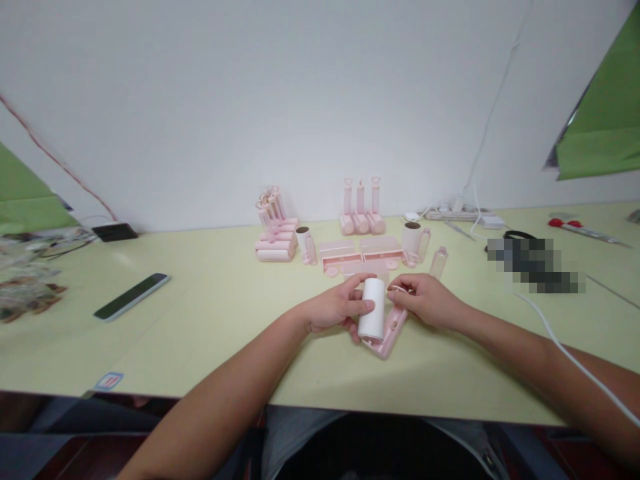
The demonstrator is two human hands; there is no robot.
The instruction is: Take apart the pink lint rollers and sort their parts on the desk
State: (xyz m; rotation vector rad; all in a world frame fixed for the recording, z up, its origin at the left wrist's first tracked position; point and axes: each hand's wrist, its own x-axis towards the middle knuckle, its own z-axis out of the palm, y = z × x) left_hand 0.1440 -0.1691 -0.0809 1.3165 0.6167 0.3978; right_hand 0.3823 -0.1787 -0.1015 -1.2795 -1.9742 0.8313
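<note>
Roll [371, 310] between left fingers [364, 307] and thumb

Phone [132, 297] on table [210, 333]; scissors [583, 230] near right edge.

Three loose white rolls [371, 300], three pink rollers [361, 224] grouped centrally, one phone [133, 297].

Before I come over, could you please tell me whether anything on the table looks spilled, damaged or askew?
Nothing looks spilled or damaged. Only the clear pink tube beyond the right hand looks slightly askew, slanting beside the upright white roll. The dark item farther right is pixelated, so I cannot judge it.
</note>
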